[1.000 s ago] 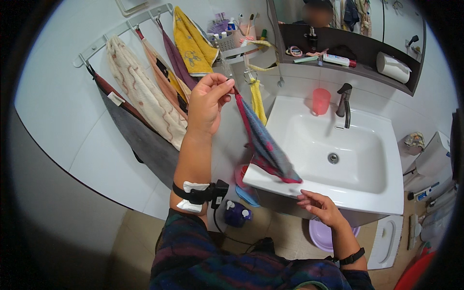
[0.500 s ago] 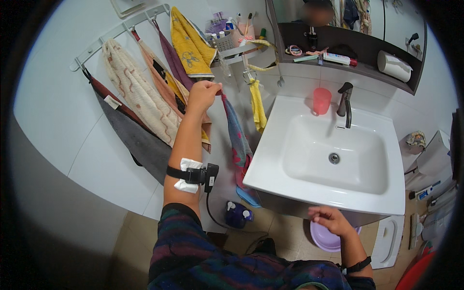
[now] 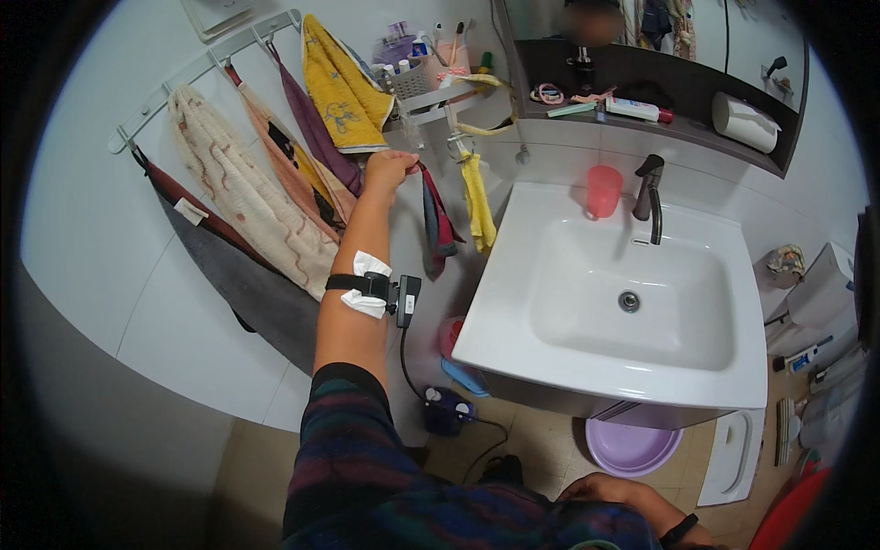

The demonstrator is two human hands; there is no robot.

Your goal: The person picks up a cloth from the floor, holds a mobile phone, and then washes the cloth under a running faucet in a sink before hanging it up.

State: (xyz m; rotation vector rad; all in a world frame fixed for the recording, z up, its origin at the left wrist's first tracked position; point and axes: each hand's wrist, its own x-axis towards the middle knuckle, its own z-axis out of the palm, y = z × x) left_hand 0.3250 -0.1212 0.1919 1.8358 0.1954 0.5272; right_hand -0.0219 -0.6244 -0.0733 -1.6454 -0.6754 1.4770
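White sink (image 3: 733, 367): pink cup (image 3: 603, 191) at its back edge, beside the dark tap (image 3: 649, 194). Floor (image 3: 541, 445): purple basin (image 3: 632, 447) beneath the sink's front edge.

Home bathroom, small & lived-in. White washbasin (image 3: 632, 302) w/ dark tap (image 3: 649, 197) fixed to a white tiled wall (image 3: 101, 229); pink cup (image 3: 604, 191) on the basin rim. Mirror cabinet (image 3: 697, 37) above, its dark shelf (image 3: 660, 124) holding a toothpaste tube (image 3: 634, 109), hair ties (image 3: 548, 93) & a toilet roll (image 3: 744, 121). Wall rail (image 3: 197, 69) w/ towels (image 3: 341, 78) & cloths on hooks; wire basket (image 3: 417, 78) w/ toiletries beside it. Purple plastic bowl (image 3: 632, 445) on the beige tile floor (image 3: 266, 449) under the basin.
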